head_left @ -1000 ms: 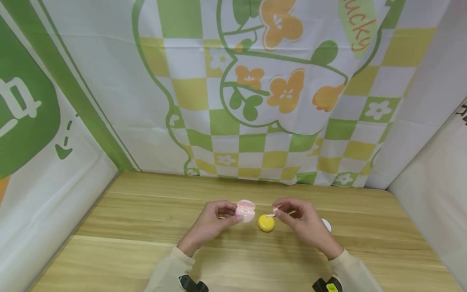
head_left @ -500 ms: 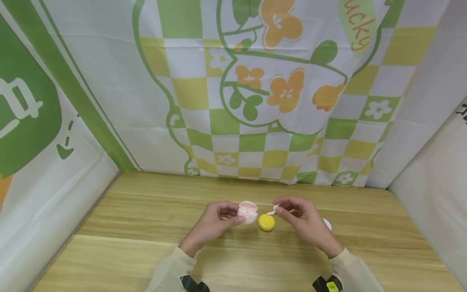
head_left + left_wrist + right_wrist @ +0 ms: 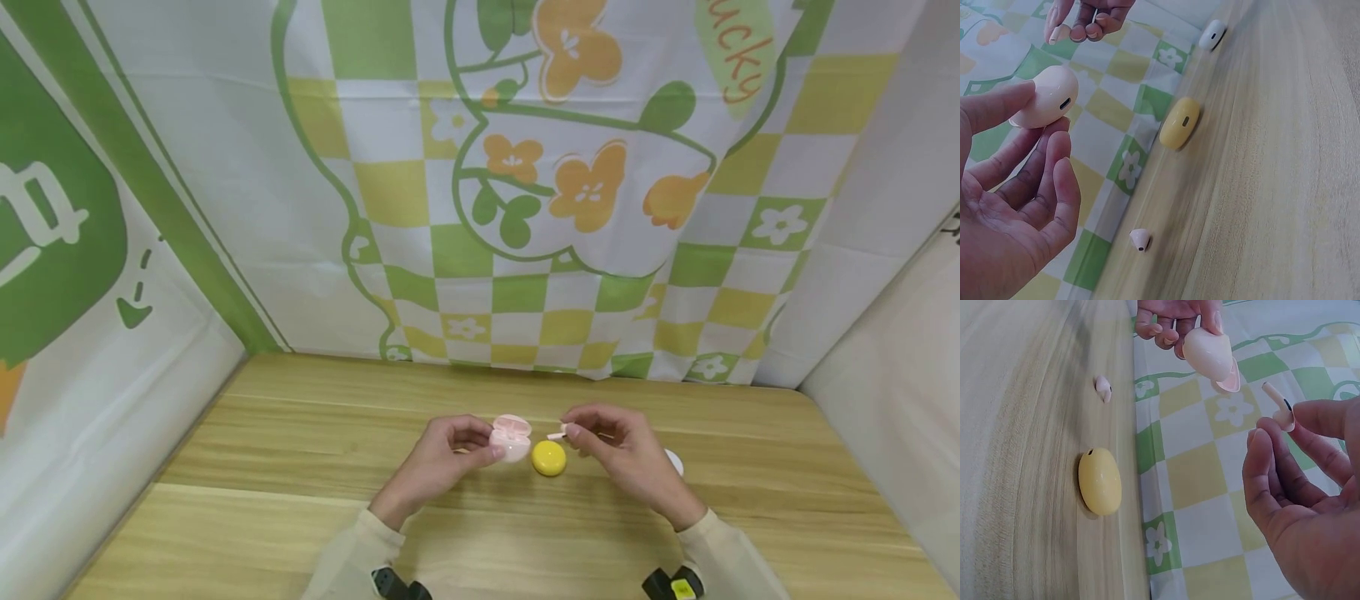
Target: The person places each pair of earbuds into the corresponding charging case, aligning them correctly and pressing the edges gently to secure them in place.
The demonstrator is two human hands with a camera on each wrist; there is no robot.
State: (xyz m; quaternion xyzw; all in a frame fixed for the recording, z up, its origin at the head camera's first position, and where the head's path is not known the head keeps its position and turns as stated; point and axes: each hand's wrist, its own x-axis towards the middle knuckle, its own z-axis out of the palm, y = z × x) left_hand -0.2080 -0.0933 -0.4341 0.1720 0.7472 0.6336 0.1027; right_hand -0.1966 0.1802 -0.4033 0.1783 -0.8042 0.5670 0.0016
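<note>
My left hand holds a pink earbud charging case between thumb and fingers, raised over the table with its lid flipped up. Opposite it, my right hand pinches a pink earbud by its rounded end, stem pointing toward the case; a gap separates the two. A second pink earbud lies on the tabletop, visible in both wrist views and hidden behind the left hand or case in the head view. Between and below the hands sits a closed yellow case.
A white case rests on the wooden table to the right, partly covered by the right hand in the head view. Behind the table hangs a checked, flower-printed cloth. Further cloth walls stand at left and right.
My left hand has shifted slightly right with the open case, nearer the yellow case. The right hand keeps its pinch on the earbud, whose stem has tilted slightly.
</note>
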